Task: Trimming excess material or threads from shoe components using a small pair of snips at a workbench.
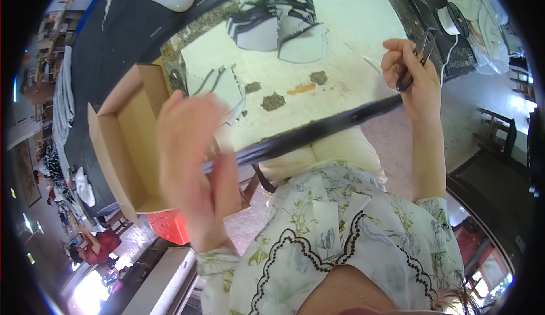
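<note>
My right hand [417, 79] was raised over the right end of the pale, stained work board [352, 42], its fingers curled and clamped on a small black-handled tool with slim metal blades [404, 80]. The blades pointed up, away from me, beyond my knuckles. My left hand [190, 139] hung between the board's near left corner and the open, brown cardboard box [117, 153]; it was too blurred for me to tell whether its fingers were apart or together, or whether they held anything. Just beyond it, a flat, pale piece with dark, narrow strips [230, 88] lay on the board. Toward the far side sat an overlapping stack of pale, curved pieces with dark edges [258, 34], near the middle, well apart from both hands. A rounded black edging [318, 133] ran along the board's near side.
</note>
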`<action>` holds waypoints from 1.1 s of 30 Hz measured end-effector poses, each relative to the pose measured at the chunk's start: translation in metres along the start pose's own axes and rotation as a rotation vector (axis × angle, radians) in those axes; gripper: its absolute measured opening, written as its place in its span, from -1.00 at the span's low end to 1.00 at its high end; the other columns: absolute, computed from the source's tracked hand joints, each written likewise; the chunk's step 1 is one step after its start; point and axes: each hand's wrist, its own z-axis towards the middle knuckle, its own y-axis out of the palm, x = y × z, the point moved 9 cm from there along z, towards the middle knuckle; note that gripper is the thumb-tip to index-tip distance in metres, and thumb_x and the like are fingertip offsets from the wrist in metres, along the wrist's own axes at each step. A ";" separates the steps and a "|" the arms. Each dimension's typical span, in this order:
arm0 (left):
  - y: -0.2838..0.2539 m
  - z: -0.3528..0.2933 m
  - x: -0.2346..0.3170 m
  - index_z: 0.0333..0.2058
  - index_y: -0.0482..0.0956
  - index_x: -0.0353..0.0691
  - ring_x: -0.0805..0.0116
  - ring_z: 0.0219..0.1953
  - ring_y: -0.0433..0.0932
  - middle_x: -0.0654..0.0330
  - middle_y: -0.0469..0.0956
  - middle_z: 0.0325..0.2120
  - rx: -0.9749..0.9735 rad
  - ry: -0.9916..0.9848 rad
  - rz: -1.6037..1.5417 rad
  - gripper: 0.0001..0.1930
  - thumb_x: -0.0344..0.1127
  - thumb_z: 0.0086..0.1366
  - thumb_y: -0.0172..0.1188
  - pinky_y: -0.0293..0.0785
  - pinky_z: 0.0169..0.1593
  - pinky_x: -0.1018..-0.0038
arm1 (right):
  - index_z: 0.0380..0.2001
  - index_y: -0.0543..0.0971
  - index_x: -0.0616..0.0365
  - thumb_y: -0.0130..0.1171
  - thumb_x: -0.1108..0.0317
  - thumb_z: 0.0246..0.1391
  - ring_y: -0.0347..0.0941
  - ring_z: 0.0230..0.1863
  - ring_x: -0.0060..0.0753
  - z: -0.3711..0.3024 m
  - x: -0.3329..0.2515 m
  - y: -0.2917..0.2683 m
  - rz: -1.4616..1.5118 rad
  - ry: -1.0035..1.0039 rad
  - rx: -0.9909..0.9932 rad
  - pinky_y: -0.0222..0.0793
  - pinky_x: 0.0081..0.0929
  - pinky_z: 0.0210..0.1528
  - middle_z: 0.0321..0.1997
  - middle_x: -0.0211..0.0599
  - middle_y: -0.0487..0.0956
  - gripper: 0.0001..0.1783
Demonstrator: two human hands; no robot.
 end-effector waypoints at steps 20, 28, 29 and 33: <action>-0.012 -0.028 0.064 -0.16 0.55 -0.33 0.14 0.03 0.47 0.08 0.56 -0.15 -0.084 0.274 -0.238 -0.73 -0.51 0.11 0.13 0.39 0.04 0.27 | -0.28 0.56 0.18 0.29 0.34 -0.01 0.49 -0.39 -0.18 -0.009 0.004 0.002 -1.282 -0.353 0.132 0.38 -0.44 -0.34 -0.33 -0.23 0.52 -0.78; -0.045 -0.041 0.062 -0.20 0.56 -0.28 0.16 -0.05 0.50 0.12 0.57 -0.18 -0.121 0.359 -0.306 -0.74 -0.54 0.08 0.14 0.44 -0.05 0.30 | -0.33 0.55 0.20 0.22 0.38 0.13 0.31 -0.61 -0.52 0.002 0.020 0.021 -0.793 -0.199 -0.066 0.22 -0.53 -0.51 -0.64 -0.45 0.41 -0.88; -0.050 -0.041 0.059 -0.21 0.56 -0.27 0.16 -0.06 0.51 0.13 0.57 -0.19 -0.137 0.384 -0.328 -0.74 -0.54 0.07 0.15 0.44 -0.06 0.30 | -0.33 0.56 0.20 0.22 0.35 0.17 0.30 -0.60 -0.55 0.001 0.022 0.026 -0.592 -0.097 -0.102 0.19 -0.54 -0.51 -0.63 -0.52 0.43 -0.86; -0.022 -0.027 0.065 -0.23 0.56 -0.25 0.17 -0.09 0.53 0.15 0.57 -0.20 -0.176 0.471 -0.394 -0.75 -0.55 0.05 0.15 0.47 -0.10 0.32 | -0.35 0.57 0.24 0.13 0.31 0.27 0.09 -0.66 -0.82 -0.004 -0.004 0.022 -0.204 -0.046 -0.065 -0.09 -0.69 -0.62 -0.69 -0.66 0.28 -0.79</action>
